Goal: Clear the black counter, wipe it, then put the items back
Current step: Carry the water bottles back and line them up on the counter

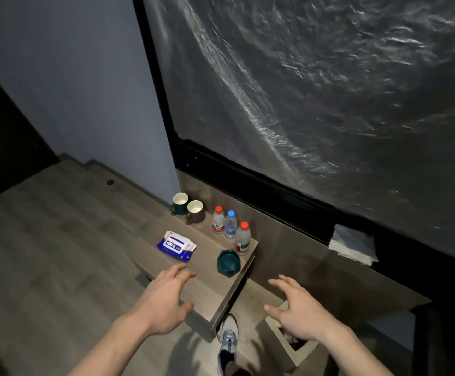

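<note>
Counter in black runs as a narrow ledge along the base of the large water-patterned screen, and a folded white cloth lies on it, near its middle stretch. Below and to the left stands a low wooden side table. At its far edge sit a dark green mug and a brown mug, side by side; three water bottles stand in a row along the wall-side edge; a blue pack of wet wipes lies near the left edge; a teal ashtray sits close to the near right corner.

Both hands hover and grip nothing. The left hand hangs over the table's near edge, fingers spread and loosely bent. The right hand floats beyond the table's right edge, above a small wooden bin, fingers likewise spread.

The step in hand looks like a first reach. The wipes pack lies nearest the left hand; pinching it by its sides would keep the flap shut. Any reach toward the back should go wide of the bottles, which stand tall and close together and would likely topple at a nudge.
</note>
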A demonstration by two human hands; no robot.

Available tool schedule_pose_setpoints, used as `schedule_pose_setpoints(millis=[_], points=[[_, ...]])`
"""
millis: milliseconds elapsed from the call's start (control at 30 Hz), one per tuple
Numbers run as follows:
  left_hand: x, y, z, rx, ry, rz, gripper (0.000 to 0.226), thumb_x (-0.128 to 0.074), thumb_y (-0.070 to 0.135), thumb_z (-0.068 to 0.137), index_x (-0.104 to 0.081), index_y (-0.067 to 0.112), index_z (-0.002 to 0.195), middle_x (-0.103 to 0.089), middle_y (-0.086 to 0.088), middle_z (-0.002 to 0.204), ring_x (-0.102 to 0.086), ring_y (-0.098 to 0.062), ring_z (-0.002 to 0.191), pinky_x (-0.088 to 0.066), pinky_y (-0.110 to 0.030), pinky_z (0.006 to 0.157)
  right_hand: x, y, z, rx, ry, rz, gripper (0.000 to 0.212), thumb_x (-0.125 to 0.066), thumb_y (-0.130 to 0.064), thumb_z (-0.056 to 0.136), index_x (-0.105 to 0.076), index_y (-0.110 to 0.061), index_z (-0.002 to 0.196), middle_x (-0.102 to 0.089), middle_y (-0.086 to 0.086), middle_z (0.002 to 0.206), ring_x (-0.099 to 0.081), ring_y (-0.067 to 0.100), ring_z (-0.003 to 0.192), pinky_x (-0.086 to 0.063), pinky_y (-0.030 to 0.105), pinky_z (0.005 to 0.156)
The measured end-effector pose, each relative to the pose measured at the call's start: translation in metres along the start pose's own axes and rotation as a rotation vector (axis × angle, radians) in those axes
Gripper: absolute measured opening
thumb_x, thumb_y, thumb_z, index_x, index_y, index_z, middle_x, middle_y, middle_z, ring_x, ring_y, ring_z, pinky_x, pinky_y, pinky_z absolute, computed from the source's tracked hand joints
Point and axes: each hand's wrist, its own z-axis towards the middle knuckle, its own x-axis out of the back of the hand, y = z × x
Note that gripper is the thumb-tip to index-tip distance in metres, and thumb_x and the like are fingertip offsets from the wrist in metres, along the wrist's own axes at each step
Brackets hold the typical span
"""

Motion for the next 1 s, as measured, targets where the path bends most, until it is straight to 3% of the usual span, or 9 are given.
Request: schedule_pose_setpoints(millis=[300, 467, 600, 733, 833, 900, 1000], points=[[0.036, -0.025, 0.134, 0.017, -0.119, -0.008, 0.068, -0.061, 0.044, 0.092, -0.038, 0.031, 0.155, -0.025, 0.007, 0.164, -0.031, -0.018, 0.15, -0.026, -0.026, 0.121, 0.031, -0.032, 0.135, -0.061, -0.036, 0.088, 0.077, -0.063, -0.052, 0.094, -0.029, -0.035, 0.161, -0.016, -0.011, 0.17, -0.024, 0.015, 0.155, -0.022, 0.035, 0.127], [0.039, -0.033, 0.215, 0.039, -0.167, -0.017, 0.061, -0.061, 0.033, 0.084, -0.051, 0.028, 0.143, -0.039, 0.006, 0.152, -0.042, -0.018, 0.143, -0.036, -0.031, 0.118, 0.041, -0.039, 0.201, -0.109, -0.031, 0.067, 0.073, -0.066, -0.045, 0.091, -0.037, -0.031, 0.156, -0.031, -0.006, 0.161, -0.042, 0.02, 0.144, -0.035, 0.033, 0.119], [0.034, -0.04, 0.276, -0.007, -0.226, -0.058, 0.067, -0.058, 0.033, 0.08, -0.047, 0.029, 0.146, -0.034, 0.001, 0.158, -0.039, -0.022, 0.147, -0.038, -0.038, 0.117, 0.041, -0.042, 0.24, -0.123, 0.02, 0.107, 0.068, -0.064, -0.047, 0.087, -0.039, -0.04, 0.15, -0.039, -0.008, 0.15, -0.055, 0.023, 0.13, -0.045, 0.037, 0.11], [0.034, -0.032, 0.331, -0.089, -0.25, 0.035, 0.073, -0.066, 0.03, 0.082, -0.042, 0.025, 0.151, -0.027, -0.005, 0.163, -0.037, -0.028, 0.146, -0.041, -0.038, 0.114, 0.021, -0.034, 0.288, -0.154, 0.029, 0.092, 0.059, -0.055, -0.051, 0.083, -0.044, -0.046, 0.141, -0.039, -0.016, 0.15, -0.051, 0.024, 0.135, -0.045, 0.035, 0.11], [0.02, -0.023, 0.373, -0.151, -0.27, 0.14, 0.069, -0.065, 0.033, 0.084, -0.042, 0.024, 0.149, -0.027, -0.005, 0.162, -0.047, -0.029, 0.139, -0.046, -0.036, 0.103, 0.014, -0.039, 0.311, -0.167, -0.012, 0.055, 0.063, -0.054, -0.045, 0.085, -0.043, -0.036, 0.147, -0.04, -0.007, 0.155, -0.041, 0.024, 0.145, -0.042, 0.034, 0.115], [0.004, -0.021, 0.4, -0.15, -0.315, 0.149, 0.065, -0.068, 0.035, 0.083, -0.045, 0.026, 0.143, -0.034, -0.005, 0.152, -0.055, -0.03, 0.129, -0.049, -0.035, 0.093, 0.01, -0.044, 0.322, -0.182, -0.022, 0.017, 0.065, -0.055, -0.041, 0.087, -0.04, -0.029, 0.15, -0.041, -0.002, 0.154, -0.046, 0.027, 0.14, -0.045, 0.035, 0.11], [-0.012, -0.02, 0.429, -0.136, -0.324, 0.145, 0.064, -0.067, 0.03, 0.088, -0.041, 0.02, 0.146, -0.035, -0.01, 0.152, -0.056, -0.032, 0.126, -0.048, -0.038, 0.099, -0.01, -0.032, 0.348, -0.234, -0.048, -0.039, 0.064, -0.044, -0.045, 0.081, -0.043, -0.028, 0.143, -0.042, -0.002, 0.15, -0.051, 0.027, 0.134, -0.05, 0.038, 0.105]])
